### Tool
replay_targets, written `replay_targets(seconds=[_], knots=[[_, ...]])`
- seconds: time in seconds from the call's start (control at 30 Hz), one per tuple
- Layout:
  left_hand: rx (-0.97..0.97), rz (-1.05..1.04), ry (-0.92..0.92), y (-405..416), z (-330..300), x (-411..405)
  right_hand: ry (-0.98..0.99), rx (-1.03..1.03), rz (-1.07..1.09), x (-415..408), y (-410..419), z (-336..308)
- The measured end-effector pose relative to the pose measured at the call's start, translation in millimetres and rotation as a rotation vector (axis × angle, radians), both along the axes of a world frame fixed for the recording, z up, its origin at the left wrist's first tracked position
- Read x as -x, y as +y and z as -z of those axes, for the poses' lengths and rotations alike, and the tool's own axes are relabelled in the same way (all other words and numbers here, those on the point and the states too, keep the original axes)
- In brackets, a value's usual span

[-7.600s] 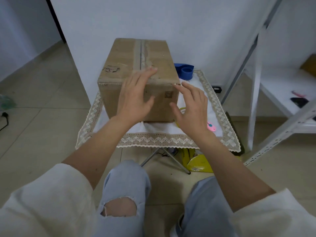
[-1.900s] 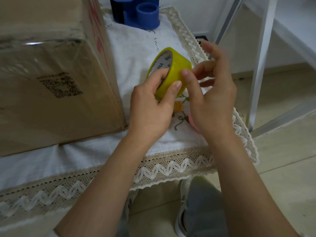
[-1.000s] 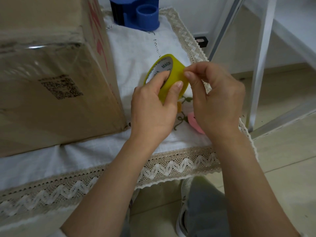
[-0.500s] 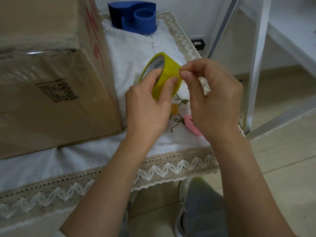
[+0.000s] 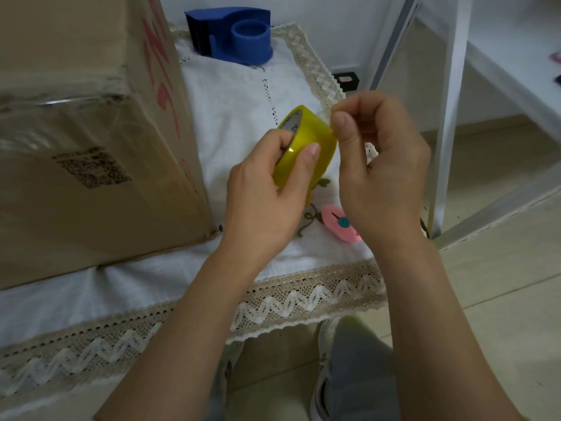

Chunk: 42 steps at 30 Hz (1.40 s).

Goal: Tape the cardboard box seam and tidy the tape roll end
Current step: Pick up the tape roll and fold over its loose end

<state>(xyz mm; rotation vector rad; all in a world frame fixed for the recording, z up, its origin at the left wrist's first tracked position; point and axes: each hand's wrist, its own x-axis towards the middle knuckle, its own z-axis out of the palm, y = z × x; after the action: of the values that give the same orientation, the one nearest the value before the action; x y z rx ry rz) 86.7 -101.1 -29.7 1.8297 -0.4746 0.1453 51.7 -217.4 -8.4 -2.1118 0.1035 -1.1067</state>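
Observation:
A yellow tape roll (image 5: 306,141) is held above the white cloth, tilted, with my left hand (image 5: 267,189) wrapped around its lower side, thumb and fingers on its rim. My right hand (image 5: 379,165) pinches at the roll's upper right edge with thumb and forefinger, where the tape end lies; the end itself is too thin to make out. The brown cardboard box (image 5: 85,123) fills the left of the view, its near top edge covered with clear tape.
A blue tape dispenser (image 5: 233,34) stands at the back of the lace-edged tablecloth (image 5: 273,302). A small pink cutter (image 5: 340,223) lies on the cloth under my right wrist. White metal shelf legs (image 5: 446,117) rise at the right. My knees sit below the table.
Both hands left the box and took up the yellow roll. Over the last second my right fingers closed into a pinch at the roll's edge and the roll turned slightly.

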Motion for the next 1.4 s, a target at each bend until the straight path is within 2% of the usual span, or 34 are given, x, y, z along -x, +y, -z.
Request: replay_targets(seconds=[0.17,0.33,0.53,0.7,0.9,1.0,1.17,1.4], knots=[[-0.001,-0.106,0.047,0,-1,-8,-0.033,0.114,-0.026,1,11,2],[0.024,-0.139,0.054,2,0,-8,-0.033,0.097,-0.041,-2,10,-2],[0.115,-0.075,-0.011,3,-1,-7,-0.005,0.084,-0.068,-1,9,-6],[0.197,-0.096,-0.027,1,-3,-8,0.067,-0.005,-0.094,2,12,-10],[0.299,-0.135,0.111,1,-6,-7,0.232,-0.338,-0.112,7,14,-20],[0.324,-0.130,0.161,1,-6,-7,0.241,-0.331,-0.108,6,15,-18],[0.339,-0.115,0.199,0,-8,-6,0.136,-0.434,-0.108,2,10,-13],[0.351,-0.129,0.189,3,-9,-7,0.143,-0.345,-0.126,3,10,-12]])
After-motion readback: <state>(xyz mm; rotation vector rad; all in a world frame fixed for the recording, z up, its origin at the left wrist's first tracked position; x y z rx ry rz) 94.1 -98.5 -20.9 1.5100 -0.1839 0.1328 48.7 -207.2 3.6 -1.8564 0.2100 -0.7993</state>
